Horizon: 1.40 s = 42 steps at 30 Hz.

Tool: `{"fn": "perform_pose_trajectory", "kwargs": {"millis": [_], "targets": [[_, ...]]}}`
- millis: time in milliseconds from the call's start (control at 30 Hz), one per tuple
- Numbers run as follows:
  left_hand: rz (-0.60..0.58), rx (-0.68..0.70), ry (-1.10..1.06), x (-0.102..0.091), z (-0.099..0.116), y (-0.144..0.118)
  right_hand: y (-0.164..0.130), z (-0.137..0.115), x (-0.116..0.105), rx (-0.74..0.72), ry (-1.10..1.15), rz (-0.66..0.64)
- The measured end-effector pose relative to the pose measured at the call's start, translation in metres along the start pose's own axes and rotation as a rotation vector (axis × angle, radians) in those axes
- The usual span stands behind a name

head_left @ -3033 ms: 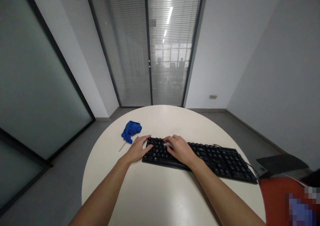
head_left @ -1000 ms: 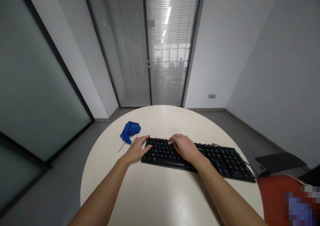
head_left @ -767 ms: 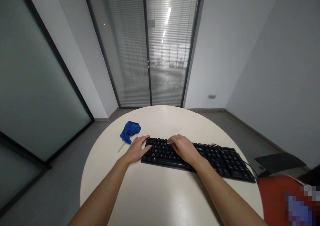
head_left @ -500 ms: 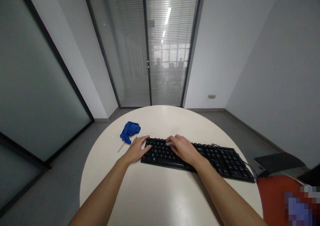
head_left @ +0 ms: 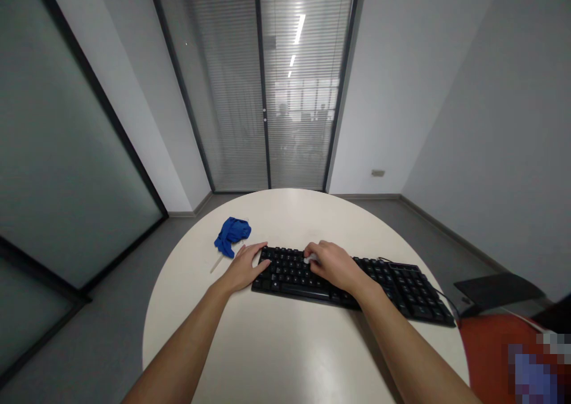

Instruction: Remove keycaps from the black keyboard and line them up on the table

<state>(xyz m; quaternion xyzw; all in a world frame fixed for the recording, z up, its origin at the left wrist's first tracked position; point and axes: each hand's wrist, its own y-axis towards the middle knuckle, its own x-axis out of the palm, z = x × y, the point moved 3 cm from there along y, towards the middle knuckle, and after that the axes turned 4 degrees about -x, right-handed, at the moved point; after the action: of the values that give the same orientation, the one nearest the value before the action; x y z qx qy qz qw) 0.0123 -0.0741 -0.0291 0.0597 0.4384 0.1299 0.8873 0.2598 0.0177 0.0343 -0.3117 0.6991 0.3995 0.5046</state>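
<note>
A black keyboard [head_left: 294, 282] lies across the round table, angled slightly down to the right. My left hand [head_left: 244, 267] grips its left end, with the thumb over the keys and the fingers along the side and far corner. Above the middle keys, my right hand [head_left: 332, 265] is closed on a small white wad [head_left: 309, 259]. Its material is too small to make out, and the fingers partly cover it. Just beyond my left hand sits a crumpled blue cloth [head_left: 232, 234], with a thin pale stick [head_left: 216, 264] poking out beside it.
The white round table [head_left: 285, 210] has its curved edge close to the keyboard's right end. A black cable [head_left: 446, 300] runs along that end. At the right stands a chair with a red seat [head_left: 486, 350]. A glass door with blinds [head_left: 294, 142] is behind the table.
My right hand has slid a little to the right over the keys with the white wad. My left hand, the keyboard and the blue cloth stay in place.
</note>
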Motion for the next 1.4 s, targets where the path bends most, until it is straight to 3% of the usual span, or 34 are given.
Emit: {"fn": "perform_pose_trajectory", "kwargs": {"millis": [233,933,1400], "targets": [[-0.009,-0.001,-0.001,0.000,0.001,0.000,0.002,0.003,0.005,0.042,-0.028,0.046],[0.000,0.004,-0.011,-0.001,0.001,-0.001,0.000,-0.003,0.003,-0.058,0.172,0.003],[-0.003,0.000,0.003,0.000,0.001,0.000,0.001,-0.008,0.010,-0.104,0.206,0.083]]}}
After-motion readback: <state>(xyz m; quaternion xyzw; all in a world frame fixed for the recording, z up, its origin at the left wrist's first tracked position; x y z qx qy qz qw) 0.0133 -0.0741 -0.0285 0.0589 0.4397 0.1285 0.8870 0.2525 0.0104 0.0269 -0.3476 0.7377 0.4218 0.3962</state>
